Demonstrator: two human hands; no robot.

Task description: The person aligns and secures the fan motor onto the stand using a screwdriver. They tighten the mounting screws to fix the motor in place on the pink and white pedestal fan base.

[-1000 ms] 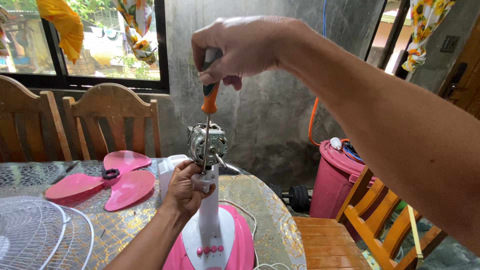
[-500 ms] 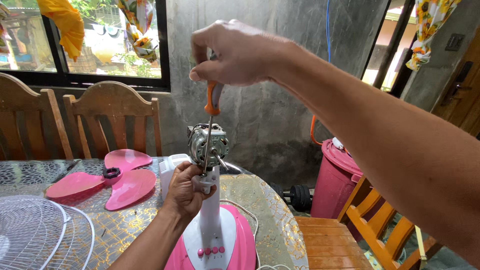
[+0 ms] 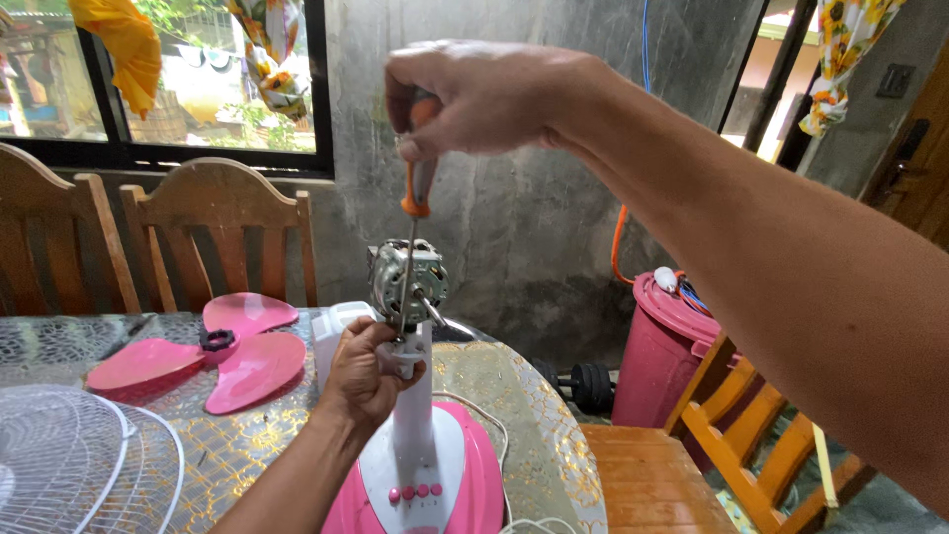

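A pink and white stand fan base (image 3: 420, 475) stands on the table with its white neck (image 3: 415, 405) upright. On top sits the bare metal fan motor (image 3: 407, 280). My left hand (image 3: 364, 376) grips the top of the neck just under the motor. My right hand (image 3: 484, 94) is raised above it, closed on the orange and grey handle of a screwdriver (image 3: 415, 188). The thin shaft runs straight down past the motor to the neck joint by my left hand.
Pink fan blades (image 3: 213, 356) and a white wire fan guard (image 3: 79, 460) lie on the patterned table (image 3: 534, 425) at left. A white plastic part (image 3: 331, 336) stands behind my left hand. Wooden chairs (image 3: 213, 237) line the far side; a pink bucket (image 3: 667, 351) and an orange chair (image 3: 751, 445) stand right.
My right hand has turned slightly on the screwdriver handle, which stays upright over the neck joint. My left hand keeps its grip.
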